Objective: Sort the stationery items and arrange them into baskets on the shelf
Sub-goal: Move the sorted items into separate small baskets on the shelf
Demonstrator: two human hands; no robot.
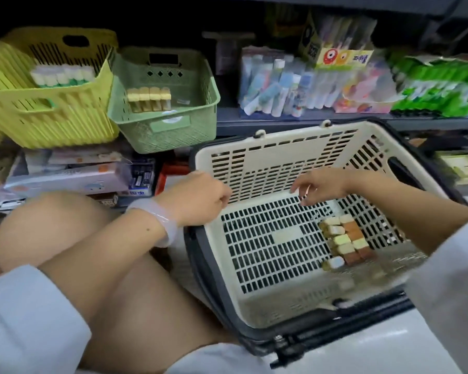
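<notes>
Nearest, at 5 o'clock, the cream basket (281,298) lies tipped on the pale floor (376,344), and a small cluster of capped tubes (345,240) rests on its mesh at about 3 o'clock. Both hands hover over its far wall: the left hand (200,195) at 9 o'clock is loosely curled, its grip seemingly empty, and the right hand (322,183) has relaxed fingers holding nothing. The step looks like fetching the next tubes; the right hand would need to drop back toward the cluster and pinch a few. Beyond, at 11 o'clock, the green basket (197,125) holds yellow-capped tubes (149,99), and the yellow basket (65,125) white-capped ones (63,75). At 1 o'clock a dark shelf (308,121) carries packaged goods (295,85).
</notes>
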